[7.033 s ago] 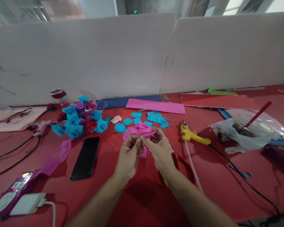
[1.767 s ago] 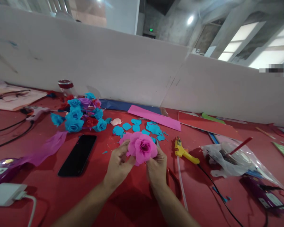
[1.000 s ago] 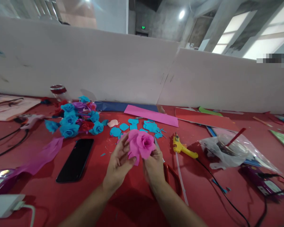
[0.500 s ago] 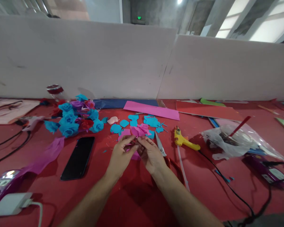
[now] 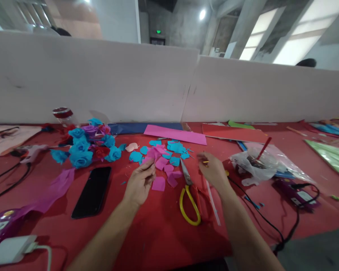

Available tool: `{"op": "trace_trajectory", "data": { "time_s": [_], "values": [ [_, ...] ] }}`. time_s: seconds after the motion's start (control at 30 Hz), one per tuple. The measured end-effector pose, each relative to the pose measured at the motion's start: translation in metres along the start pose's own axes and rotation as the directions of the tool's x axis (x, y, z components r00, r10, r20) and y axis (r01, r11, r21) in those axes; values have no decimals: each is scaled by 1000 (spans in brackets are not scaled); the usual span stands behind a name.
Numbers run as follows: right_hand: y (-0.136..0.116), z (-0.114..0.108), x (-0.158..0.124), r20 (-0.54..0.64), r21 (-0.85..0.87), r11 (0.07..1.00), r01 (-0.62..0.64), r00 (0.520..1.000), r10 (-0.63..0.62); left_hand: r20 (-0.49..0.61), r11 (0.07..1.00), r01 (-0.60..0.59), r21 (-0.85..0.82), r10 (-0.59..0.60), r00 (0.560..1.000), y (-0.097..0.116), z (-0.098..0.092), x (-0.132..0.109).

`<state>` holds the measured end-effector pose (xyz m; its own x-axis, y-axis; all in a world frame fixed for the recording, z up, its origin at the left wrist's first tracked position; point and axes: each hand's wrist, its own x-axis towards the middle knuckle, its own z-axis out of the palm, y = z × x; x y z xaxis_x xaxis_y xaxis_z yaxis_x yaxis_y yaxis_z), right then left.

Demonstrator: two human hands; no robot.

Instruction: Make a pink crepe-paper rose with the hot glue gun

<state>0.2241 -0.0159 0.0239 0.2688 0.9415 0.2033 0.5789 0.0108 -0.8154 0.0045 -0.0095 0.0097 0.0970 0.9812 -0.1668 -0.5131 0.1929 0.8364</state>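
Note:
My left hand (image 5: pixel 140 181) is closed in a pinch, with a pink paper flower (image 5: pixel 157 149) at its fingertips; the exact point of grip is hidden. Across the scissors from it, my right hand (image 5: pixel 213 168) is closed over the yellow glue gun (image 5: pixel 205 162), hiding most of it. The scissors (image 5: pixel 190 203), with yellow and red handles, lie between my hands, blades pointing away. Loose pink paper petals (image 5: pixel 158 183) are scattered beside my left hand. Several blue paper petals (image 5: pixel 176 146) lie just beyond.
Paper roses (image 5: pixel 81 159) in blue, red and purple are bunched at left, near a black phone (image 5: pixel 91 192). A pink paper strip (image 5: pixel 175 134) lies by the white partition (image 5: pixel 101 79). At right are a plastic bag with a cup (image 5: pixel 254 165), a power strip (image 5: pixel 295 195) and cords.
My right hand has left the flower and moved right onto the glue gun. My left hand keeps the flower, slightly further left. The scissors and more pink petals are uncovered; the view has shifted.

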Motion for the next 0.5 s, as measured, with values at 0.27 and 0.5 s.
{"op": "trace_trajectory", "data": {
  "time_s": [0.27,0.5],
  "values": [
    [67,-46,-3,104,-784,615,79,995,5,-51,975,85,-204,-97,994,7,-2,3],
    [83,-53,-5,144,-824,546,155,988,-63,-17,991,28,-134,-31,999,2,-3,5]
  ]
}}
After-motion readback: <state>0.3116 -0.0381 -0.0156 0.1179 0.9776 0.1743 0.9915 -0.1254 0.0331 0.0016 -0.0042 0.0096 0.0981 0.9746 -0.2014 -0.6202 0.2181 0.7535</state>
